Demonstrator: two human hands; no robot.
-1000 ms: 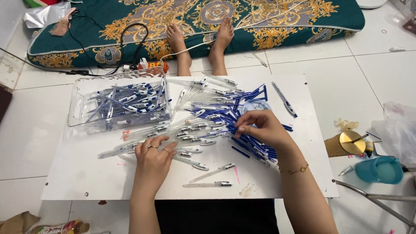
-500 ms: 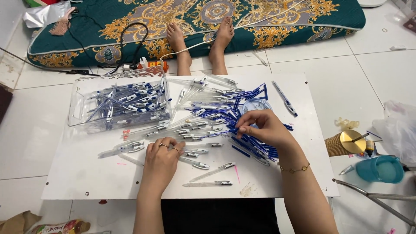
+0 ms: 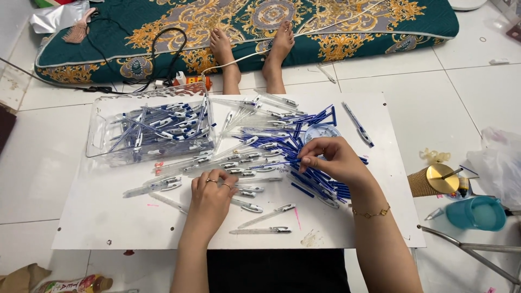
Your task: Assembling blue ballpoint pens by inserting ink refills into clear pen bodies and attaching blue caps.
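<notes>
The right hand (image 3: 334,160) pinches a thin blue refill (image 3: 271,164) between thumb and forefinger, its length running out to the left of the fingers across the white surface (image 3: 108,222). Just below and right of those fingers lies a heap of blue refills (image 3: 325,187). The left hand (image 3: 213,198) rests palm down, fingers curled loosely onto a clear pen barrel (image 3: 247,205); whether they actually grip it is hard to tell. Above the left fingers spreads a scatter of clear barrels (image 3: 239,157), and farther up-left stands a clear plastic tray (image 3: 97,135) filled with assembled pens.
</notes>
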